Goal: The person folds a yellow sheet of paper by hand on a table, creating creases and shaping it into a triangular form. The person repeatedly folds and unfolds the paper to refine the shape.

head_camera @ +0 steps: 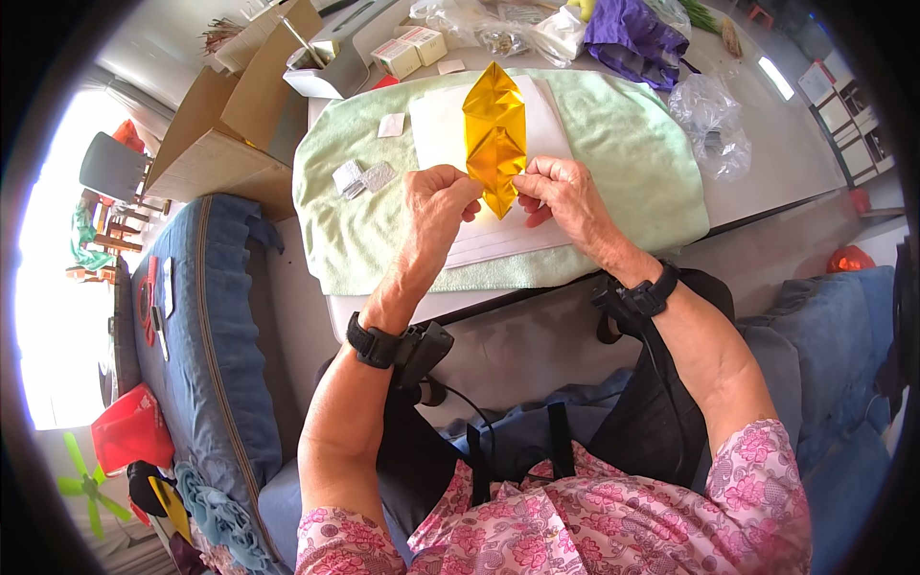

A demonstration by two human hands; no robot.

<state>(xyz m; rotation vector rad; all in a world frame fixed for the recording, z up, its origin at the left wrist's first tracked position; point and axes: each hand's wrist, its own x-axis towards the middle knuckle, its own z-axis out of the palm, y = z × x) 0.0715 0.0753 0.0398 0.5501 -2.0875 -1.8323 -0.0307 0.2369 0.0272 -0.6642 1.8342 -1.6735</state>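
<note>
A folded piece of shiny gold foil paper (496, 140), long with pointed ends, is held above a stack of white paper sheets (438, 136). My left hand (440, 205) pinches its lower left edge between thumb and fingers. On the opposite edge, the thumb and fingertips of my right hand (564, 198) grip the foil near its lower end. The sheets lie on a pale green towel (625, 165) spread over the table. To the left on the towel are small silvery pieces (363, 178) and a small pale paper square (391, 125).
A cardboard box (223, 136) stands at the left beside the table. Small white boxes (410, 54), a purple plastic bag (636, 43) and a clear plastic bag (711, 126) sit along the far and right sides. Red-handled scissors (149, 302) lie on the blue sofa arm (208, 345).
</note>
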